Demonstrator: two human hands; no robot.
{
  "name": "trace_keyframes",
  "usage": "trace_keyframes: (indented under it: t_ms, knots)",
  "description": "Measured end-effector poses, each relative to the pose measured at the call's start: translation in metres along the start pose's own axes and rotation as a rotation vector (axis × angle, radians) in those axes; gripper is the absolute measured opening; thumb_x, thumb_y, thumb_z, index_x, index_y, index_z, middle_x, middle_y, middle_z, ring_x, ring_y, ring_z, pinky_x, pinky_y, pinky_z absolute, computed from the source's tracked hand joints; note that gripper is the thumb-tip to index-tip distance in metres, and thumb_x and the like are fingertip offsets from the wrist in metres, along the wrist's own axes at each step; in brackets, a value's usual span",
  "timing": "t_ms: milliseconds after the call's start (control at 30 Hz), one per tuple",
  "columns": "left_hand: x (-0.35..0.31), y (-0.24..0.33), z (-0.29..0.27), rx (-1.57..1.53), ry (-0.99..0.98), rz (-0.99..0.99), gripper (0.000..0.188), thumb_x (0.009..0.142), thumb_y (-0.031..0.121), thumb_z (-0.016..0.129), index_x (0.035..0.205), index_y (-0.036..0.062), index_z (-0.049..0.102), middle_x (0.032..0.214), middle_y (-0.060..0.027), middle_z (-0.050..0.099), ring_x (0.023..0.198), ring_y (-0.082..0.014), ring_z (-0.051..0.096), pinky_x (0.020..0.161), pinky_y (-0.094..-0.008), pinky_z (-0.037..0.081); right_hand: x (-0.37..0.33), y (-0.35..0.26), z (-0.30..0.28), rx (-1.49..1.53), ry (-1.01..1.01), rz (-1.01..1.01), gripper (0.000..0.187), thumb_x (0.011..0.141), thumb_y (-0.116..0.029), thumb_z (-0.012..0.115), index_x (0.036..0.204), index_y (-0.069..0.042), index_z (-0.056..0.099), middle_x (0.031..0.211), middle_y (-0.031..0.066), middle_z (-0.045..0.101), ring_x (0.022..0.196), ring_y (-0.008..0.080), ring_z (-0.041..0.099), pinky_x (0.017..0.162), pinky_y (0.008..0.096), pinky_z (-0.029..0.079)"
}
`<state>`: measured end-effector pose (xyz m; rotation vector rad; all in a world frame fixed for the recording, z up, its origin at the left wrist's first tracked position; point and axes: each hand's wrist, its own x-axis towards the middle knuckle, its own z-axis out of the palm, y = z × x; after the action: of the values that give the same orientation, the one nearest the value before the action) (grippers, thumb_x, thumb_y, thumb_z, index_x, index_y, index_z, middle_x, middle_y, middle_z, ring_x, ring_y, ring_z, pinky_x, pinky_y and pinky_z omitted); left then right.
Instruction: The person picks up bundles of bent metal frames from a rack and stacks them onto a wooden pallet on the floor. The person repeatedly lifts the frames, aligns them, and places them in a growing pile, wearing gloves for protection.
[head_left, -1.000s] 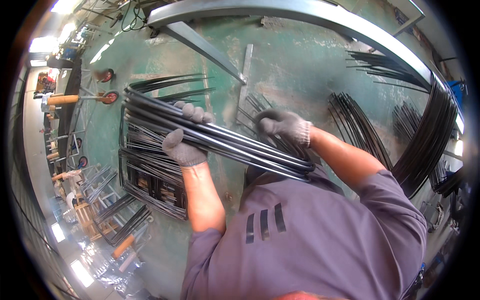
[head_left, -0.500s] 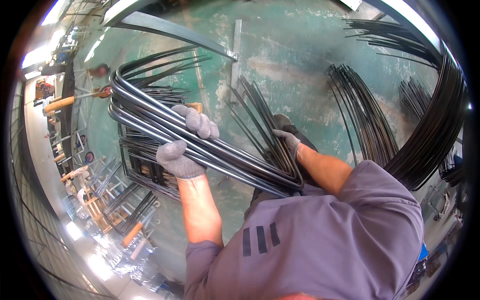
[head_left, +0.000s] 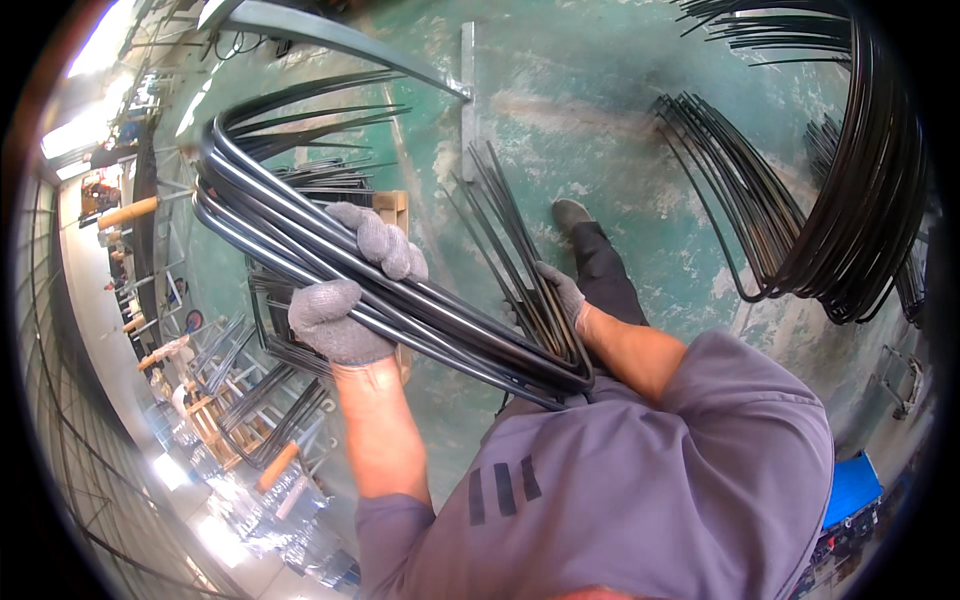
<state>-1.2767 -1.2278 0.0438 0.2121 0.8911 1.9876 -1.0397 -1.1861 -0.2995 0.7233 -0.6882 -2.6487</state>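
A bundle of bent black metal rods, U-shaped with long shiny middles, lies across the front of my body. My left hand, in a grey knitted glove, wraps round the bundle left of centre, its fingers over the far side and its thumb on the near side. At the bundle's right end my right hand, also gloved in grey, closes on the rods' bent legs; part of its grip is hidden behind them. The rods' free ends point away from me, and the right bend is close against my grey shirt.
More bent black rods hang in thick bunches at the right. Further stacked rods and a wooden pallet lie beyond my left hand. A grey metal frame crosses the far left. A blue bin stands at lower right. My shoe is on the green floor.
Both hands and the bundle have shifted slightly left in view, still gripped the same way. My leg and shoe now show more beyond my right hand. The hanging rods appear higher.
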Motion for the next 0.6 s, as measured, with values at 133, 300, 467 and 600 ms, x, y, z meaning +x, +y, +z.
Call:
trace_keyframes:
  t_ms: [133, 300, 467, 600]
  knots:
    - [-0.029, 0.009, 0.006, 0.009, -0.04, 0.014, 0.07, 0.065, 0.014, 0.071, 0.134, 0.0011, 0.063, 0.099, -0.0124, 0.064, 0.091, -0.0312, 0.065, 0.082, -0.049, 0.053, 0.009, 0.015, -0.01, 0.064, -0.01, 0.074, 0.061, 0.103, -0.045, 0.063, 0.129, 0.01, 0.065, 0.12, 0.0298, 0.071, 0.102, 0.0419, 0.074, 0.096, 0.0532, 0.063]
    - [-0.062, 0.025, 0.025, 0.081, -0.018, 0.033, 0.072, 0.064, 0.014, 0.071, 0.135, 0.0018, 0.064, 0.091, -0.0048, 0.05, 0.081, -0.0239, 0.05, 0.074, -0.0415, 0.042, 0.019, 0.012, -0.004, -0.226, 0.01, 0.039, 0.043, 0.094, -0.024, 0.068, 0.118, 0.011, 0.065, 0.111, 0.0235, 0.073, 0.096, 0.0342, 0.074, 0.094, 0.0477, 0.063]
    - [-0.09, 0.032, 0.017, 0.062, -0.057, 0.142, 0.068, 0.064, 0.015, 0.073, 0.13, 0.0005, 0.064, 0.091, -0.0097, 0.063, 0.079, -0.0283, 0.063, 0.068, -0.0474, 0.051, 0.037, 0.007, 0.02, -0.243, -0.029, 0.035, 0.05, 0.098, -0.031, 0.068, 0.123, 0.012, 0.066, 0.112, 0.0247, 0.073, 0.103, 0.0375, 0.074, 0.098, 0.0495, 0.061]
    - [-0.098, 0.044, 0.021, 0.113, -0.138, 0.178, 0.067, 0.07, 0.008, 0.073, 0.136, 0.0029, 0.065, 0.078, -0.0021, 0.048, 0.066, -0.0202, 0.047, 0.06, -0.0383, 0.038, 0.048, 0.025, 0.065, -0.179, -0.071, -0.073, 0.058, 0.1, -0.032, 0.066, 0.135, 0.014, 0.06, 0.122, 0.0298, 0.068, 0.113, 0.0417, 0.071, 0.102, 0.0511, 0.059]
